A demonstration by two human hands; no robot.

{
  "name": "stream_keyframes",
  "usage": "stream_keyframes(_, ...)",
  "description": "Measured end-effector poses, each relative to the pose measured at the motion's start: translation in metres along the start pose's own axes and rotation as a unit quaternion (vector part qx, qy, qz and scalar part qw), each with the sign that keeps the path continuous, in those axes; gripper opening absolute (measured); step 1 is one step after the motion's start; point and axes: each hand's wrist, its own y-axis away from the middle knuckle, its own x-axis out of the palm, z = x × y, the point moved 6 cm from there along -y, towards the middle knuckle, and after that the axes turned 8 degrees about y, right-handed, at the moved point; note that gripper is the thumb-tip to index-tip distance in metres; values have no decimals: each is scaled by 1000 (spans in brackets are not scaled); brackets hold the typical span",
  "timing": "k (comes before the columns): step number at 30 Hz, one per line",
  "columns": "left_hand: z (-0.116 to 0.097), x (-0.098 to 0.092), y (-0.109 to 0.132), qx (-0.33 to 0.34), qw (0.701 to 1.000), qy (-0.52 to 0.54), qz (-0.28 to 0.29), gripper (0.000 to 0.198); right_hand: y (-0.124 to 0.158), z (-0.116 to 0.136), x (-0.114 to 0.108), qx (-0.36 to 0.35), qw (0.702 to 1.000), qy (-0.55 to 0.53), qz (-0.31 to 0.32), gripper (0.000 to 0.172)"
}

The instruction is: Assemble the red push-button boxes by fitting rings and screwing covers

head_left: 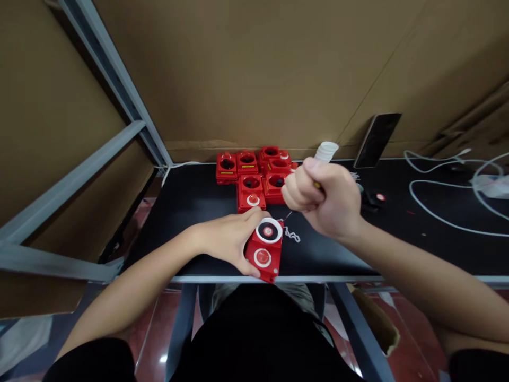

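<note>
My left hand (228, 239) grips a red box-shaped unit (265, 253) at the near edge of the black table (191, 212), fingers wrapped round its left side. The unit has a white ring with a black and red centre on top and a round white-rimmed button below it. My right hand (324, 199) is a closed fist above and to the right of the unit, holding a tool with a yellow part showing; its thin tip points down toward the unit.
Several similar red units (254, 178) are grouped at the table's back middle. A white ribbed cylinder (326, 151) and a dark phone (377, 139) lean by the cardboard wall. White cables (445, 204) lie at right. A grey metal frame (119, 90) stands at left.
</note>
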Motion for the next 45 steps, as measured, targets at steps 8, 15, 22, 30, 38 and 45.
stream_keyframes(8, 4, 3, -1, 23, 999, 30, -8, 104, -18, -5, -2, 16, 944, -121, 306, 72)
stream_keyframes(15, 4, 2, -1, 49, 998, 34, 3, 106, -19, -22, -33, 69, 994, -37, 78, 44)
stream_keyframes(22, 3, 0, 0, 40, 999, 32, 9, 108, -9, -35, -33, 54, 997, -32, -36, 60)
stream_keyframes(30, 3, 0, 1, 13, 999, 47, 11, 109, -6, -42, -35, 65, 992, -44, -99, 62)
stream_keyframes(38, 3, -1, 1, 15, 998, 52, 15, 108, -8, -42, -45, 15, 997, 11, -75, 53)
stream_keyframes(45, 3, -4, 1, 4, 999, 44, 23, 109, -8, -36, -39, 21, 1000, -13, -10, 48)
